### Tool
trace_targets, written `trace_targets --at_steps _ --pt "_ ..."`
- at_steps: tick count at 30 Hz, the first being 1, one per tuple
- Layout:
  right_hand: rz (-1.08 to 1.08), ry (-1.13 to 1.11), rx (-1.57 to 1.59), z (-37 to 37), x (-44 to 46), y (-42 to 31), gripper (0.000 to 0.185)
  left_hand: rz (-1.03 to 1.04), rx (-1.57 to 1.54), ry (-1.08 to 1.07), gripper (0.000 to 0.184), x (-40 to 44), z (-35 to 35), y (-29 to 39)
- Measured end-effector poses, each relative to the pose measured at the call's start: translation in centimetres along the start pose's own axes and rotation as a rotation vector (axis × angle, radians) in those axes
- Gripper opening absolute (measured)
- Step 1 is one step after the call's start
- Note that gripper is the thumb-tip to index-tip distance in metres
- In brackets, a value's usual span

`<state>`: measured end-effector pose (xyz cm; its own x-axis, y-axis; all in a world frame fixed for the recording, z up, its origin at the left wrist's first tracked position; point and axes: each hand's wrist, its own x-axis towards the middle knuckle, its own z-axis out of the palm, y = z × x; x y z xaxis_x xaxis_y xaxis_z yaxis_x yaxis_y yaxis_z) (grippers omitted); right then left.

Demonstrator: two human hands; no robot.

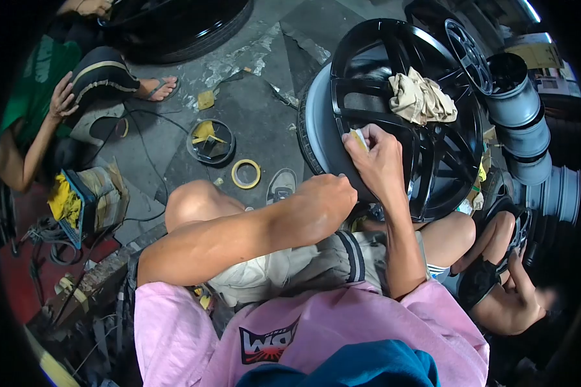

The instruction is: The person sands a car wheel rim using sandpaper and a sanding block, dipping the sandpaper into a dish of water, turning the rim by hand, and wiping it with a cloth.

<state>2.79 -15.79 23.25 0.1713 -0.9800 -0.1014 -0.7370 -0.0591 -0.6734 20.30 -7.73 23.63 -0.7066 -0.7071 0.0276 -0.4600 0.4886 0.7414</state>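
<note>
A black multi-spoke wheel rim (361,85) lies tilted in front of me, its grey barrel (318,106) facing left and a tire edge (305,138) below it. My right hand (379,161) is closed at the near left edge of the rim, pinching a small yellow-and-white piece (359,139) whose kind I cannot make out. Beside it, my left hand (329,200) is curled shut near the barrel's lower edge; whatever its fingers hold is hidden. A crumpled beige cloth (421,97) rests on the spokes.
A yellow tape roll (246,174) and a round dark container (211,142) lie on the floor. At left is a crate (77,209) with yellow material. Bare rims (519,129) are stacked at right. Other people sit at left and lower right; a co-worker's hand (62,97) shows.
</note>
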Motion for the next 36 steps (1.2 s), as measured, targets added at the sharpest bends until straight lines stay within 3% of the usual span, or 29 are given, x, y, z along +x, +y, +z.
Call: trace_targets --at_steps 2,4,5,7,11,13,16,20,22,23,25,29,31,32,34,36 --pt "-0.026 0.022 0.005 0.1 0.1 -0.3 0.035 -0.026 0.013 -0.048 0.007 -0.1 -0.2 -0.1" --pt "0.066 -0.027 -0.022 -0.4 -0.7 -0.2 0.036 0.108 -0.051 0.165 0.008 -0.9 -0.1 -0.3" --pt "0.121 -0.047 -0.013 -0.5 -1.0 0.1 0.037 0.102 -0.055 0.169 0.008 -0.7 -0.3 -0.3" --pt "0.065 -0.017 0.003 -0.1 -0.8 0.6 0.037 -0.057 0.011 -0.006 0.009 0.2 -0.6 0.3" --pt "-0.026 0.047 -0.020 0.3 0.0 0.2 0.036 -0.057 0.023 -0.055 0.010 0.3 -0.6 0.5" --pt "0.028 0.014 -0.017 -0.1 -0.8 0.0 0.036 0.136 -0.056 0.203 0.011 -0.6 0.4 -0.5" --pt "0.128 -0.015 0.030 0.1 -1.0 -0.1 0.037 -0.023 0.023 0.071 0.011 -0.1 -0.6 0.3" --pt "-0.022 0.083 0.017 0.8 0.0 0.1 0.036 -0.054 0.090 0.066 0.009 0.3 0.1 0.2" --pt "0.051 0.050 -0.027 0.7 -0.7 0.2 0.035 0.152 -0.049 0.271 0.011 -0.9 0.5 -0.6" --pt "0.104 0.015 -0.032 0.2 -1.0 -0.5 0.034 0.146 -0.052 0.278 0.011 -0.7 0.1 -0.3" --pt "0.085 0.017 -0.014 0.4 -0.9 -0.3 0.034 -0.082 0.066 -0.027 0.012 0.2 -0.9 0.6" --pt "0.032 0.042 0.015 0.5 -0.3 -0.3 0.035 -0.079 0.027 -0.060 0.012 0.2 -1.1 0.7" --pt "0.094 -0.037 0.011 0.2 -0.5 0.4 0.036 0.056 -0.046 0.158 0.010 -0.6 -0.4 0.1" --pt "0.094 -0.044 0.007 0.2 -0.6 0.5 0.036 0.051 -0.052 0.163 0.010 -0.4 -0.5 0.2" --pt "0.060 -0.057 0.024 -0.4 -0.8 0.4 0.036 -0.154 0.033 -0.080 0.009 0.3 -0.8 0.5" --pt "0.042 -0.029 0.017 -0.3 -0.4 -0.1 0.036 -0.092 0.054 0.019 0.007 0.4 -0.6 0.6"
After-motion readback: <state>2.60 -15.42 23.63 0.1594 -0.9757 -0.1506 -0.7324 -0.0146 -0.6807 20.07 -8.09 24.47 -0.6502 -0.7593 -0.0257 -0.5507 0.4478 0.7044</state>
